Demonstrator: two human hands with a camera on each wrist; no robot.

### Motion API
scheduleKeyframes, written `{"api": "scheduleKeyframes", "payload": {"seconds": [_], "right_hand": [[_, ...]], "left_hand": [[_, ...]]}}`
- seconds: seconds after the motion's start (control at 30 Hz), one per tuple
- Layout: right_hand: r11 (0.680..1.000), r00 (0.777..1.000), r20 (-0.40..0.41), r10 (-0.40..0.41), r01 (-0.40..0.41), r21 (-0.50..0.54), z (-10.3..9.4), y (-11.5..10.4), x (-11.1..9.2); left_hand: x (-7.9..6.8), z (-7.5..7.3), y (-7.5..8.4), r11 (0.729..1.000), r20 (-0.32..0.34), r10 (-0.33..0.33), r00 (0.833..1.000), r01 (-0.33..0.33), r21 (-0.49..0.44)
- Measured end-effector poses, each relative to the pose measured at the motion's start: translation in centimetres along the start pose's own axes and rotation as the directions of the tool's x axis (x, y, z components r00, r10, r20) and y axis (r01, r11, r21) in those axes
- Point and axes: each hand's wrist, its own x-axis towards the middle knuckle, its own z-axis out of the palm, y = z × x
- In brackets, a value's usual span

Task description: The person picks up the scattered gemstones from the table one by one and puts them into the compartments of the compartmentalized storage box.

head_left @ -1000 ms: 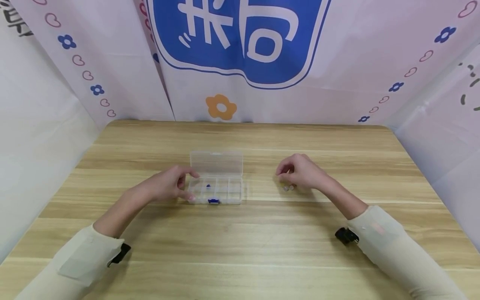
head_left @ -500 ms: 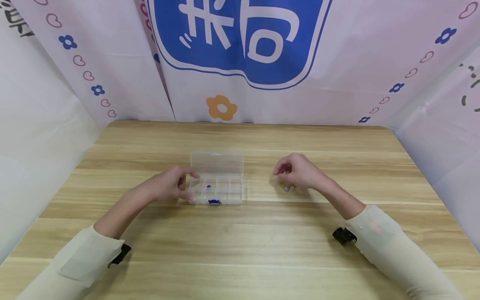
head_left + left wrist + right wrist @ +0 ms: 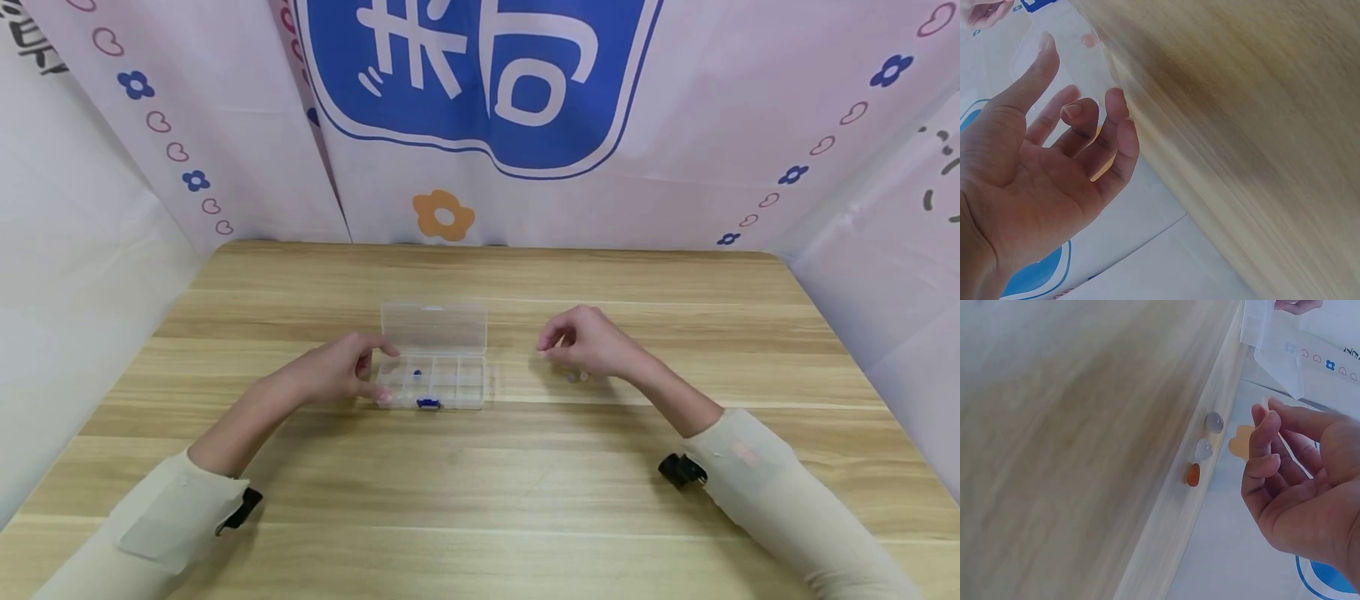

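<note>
A clear plastic compartment box (image 3: 470, 392) lies on the table with its lid (image 3: 433, 329) raised. One back compartment contains a small dark blue piece (image 3: 417, 372). My left hand (image 3: 337, 368) holds the box's left end, thumb at the front corner and index finger at the back. To the right of the box, my right hand (image 3: 588, 343) pinches a tiny pale stone (image 3: 1265, 403) between thumb and index finger; most of it is hidden. Near that hand, the right wrist view shows a grey stone (image 3: 1214, 422), a clear stone (image 3: 1204, 449) and an orange stone (image 3: 1194, 475).
The wooden table (image 3: 480, 500) ends at a printed cloth backdrop (image 3: 600, 208), with more white cloth at both sides. The box's blue latch (image 3: 428, 403) faces the near side. Black wrist cameras sit at both sleeves.
My right hand has moved left toward the box with the pale stone pinched in its fingers. The left hand and the box have stayed in place.
</note>
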Motion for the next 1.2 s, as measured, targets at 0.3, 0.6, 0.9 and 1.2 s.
{"api": "scheduleKeyframes", "payload": {"seconds": [0.3,0.6,0.9,1.2], "right_hand": [[0.998,0.998,-0.014,-0.059,0.059,-0.008,0.4,-0.4,0.3],[0.994,0.994,-0.008,-0.107,0.107,0.028,0.8,-0.9,0.7],[0.988,0.991,-0.009,-0.135,0.135,0.069,1.3,-1.5,1.1],[0.98,0.986,-0.003,-0.167,0.167,0.108,1.8,-1.9,1.4]], "left_hand": [[-0.1,0.0,-0.1,1.0,-0.006,0.008,1.0,-0.008,0.008],[0.0,0.0,-0.2,1.0,-0.009,0.009,1.0,-0.009,0.015],[-0.1,0.0,0.0,1.0,-0.006,-0.003,1.0,0.003,0.017],[0.0,-0.1,0.0,1.0,-0.002,-0.015,1.0,0.015,0.014]]}}
